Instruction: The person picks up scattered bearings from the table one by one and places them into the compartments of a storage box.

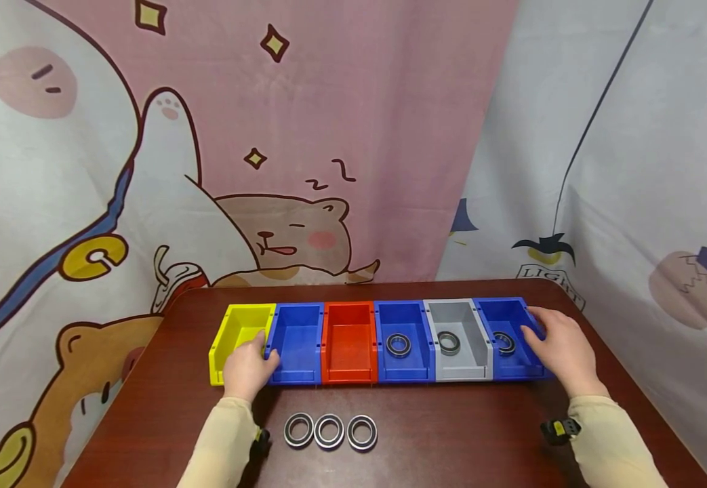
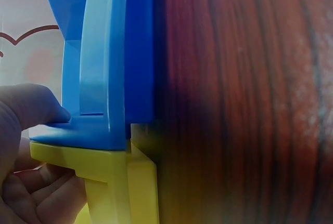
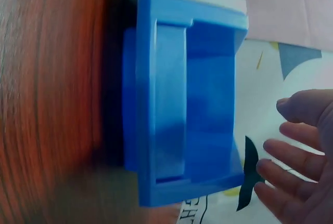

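Observation:
A row of joined bins stands on the table. My left hand (image 1: 248,366) (image 2: 10,151) grips the adjoining walls of the yellow bin (image 1: 245,327) (image 2: 112,198) and the left blue bin (image 1: 295,346) (image 2: 104,130), thumb on the blue side and curled fingers on the yellow. At the right end, my right hand (image 1: 563,349) (image 3: 312,198) is held beside the end blue bin (image 1: 520,369) (image 3: 169,104), fingers spread and loosely bent, holding nothing. One bearing each lies in the middle blue bin (image 1: 405,315), the grey bin (image 1: 459,318) and the end blue bin.
Three bearings (image 1: 298,430) (image 1: 329,432) (image 1: 362,433) lie in a row on the brown table (image 1: 451,434), in front of the bins. A red bin (image 1: 350,342) sits mid-row with nothing visible inside. A printed curtain (image 1: 390,135) hangs behind the table.

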{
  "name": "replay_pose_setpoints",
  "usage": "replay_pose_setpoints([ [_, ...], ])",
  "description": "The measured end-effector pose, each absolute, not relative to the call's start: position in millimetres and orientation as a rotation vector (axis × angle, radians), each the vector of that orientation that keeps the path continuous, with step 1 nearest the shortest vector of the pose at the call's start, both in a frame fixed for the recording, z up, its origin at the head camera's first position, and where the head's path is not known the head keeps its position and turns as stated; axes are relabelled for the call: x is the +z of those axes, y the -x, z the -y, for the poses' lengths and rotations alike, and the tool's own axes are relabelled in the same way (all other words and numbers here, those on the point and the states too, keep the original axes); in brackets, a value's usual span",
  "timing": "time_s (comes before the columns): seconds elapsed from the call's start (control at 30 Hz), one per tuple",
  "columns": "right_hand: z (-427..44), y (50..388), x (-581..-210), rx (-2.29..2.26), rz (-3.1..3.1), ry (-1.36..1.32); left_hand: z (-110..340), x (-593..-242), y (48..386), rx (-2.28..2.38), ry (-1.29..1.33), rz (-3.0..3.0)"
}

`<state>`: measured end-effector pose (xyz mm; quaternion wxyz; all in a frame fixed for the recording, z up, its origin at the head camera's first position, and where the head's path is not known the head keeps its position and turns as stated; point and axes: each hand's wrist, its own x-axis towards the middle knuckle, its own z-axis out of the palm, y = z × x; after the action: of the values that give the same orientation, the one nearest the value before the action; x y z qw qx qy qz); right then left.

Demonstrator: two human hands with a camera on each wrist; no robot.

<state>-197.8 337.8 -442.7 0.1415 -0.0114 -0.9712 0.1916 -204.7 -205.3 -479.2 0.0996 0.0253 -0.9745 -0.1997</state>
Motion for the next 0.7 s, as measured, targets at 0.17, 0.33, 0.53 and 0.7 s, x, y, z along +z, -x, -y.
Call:
replay_pose_setpoints([
  [0.17, -347, 200, -449, 0.551, 2.875, 0.084, 205, -479, 205, -0.584, -0.077, 2.875],
  [0.33, -351, 202, -456, 0.571, 2.967, 0.102, 205, -479, 205, -0.581, -0.08, 2.88],
  [0.53, -352, 203, -460, 0.575, 3.024, 0.118, 204, -478, 205, -0.577, -0.083, 2.884],
  [0.7, -354, 204, -460, 0.569, 3.027, 0.124, 205, -478, 204, -0.574, -0.081, 2.879],
])
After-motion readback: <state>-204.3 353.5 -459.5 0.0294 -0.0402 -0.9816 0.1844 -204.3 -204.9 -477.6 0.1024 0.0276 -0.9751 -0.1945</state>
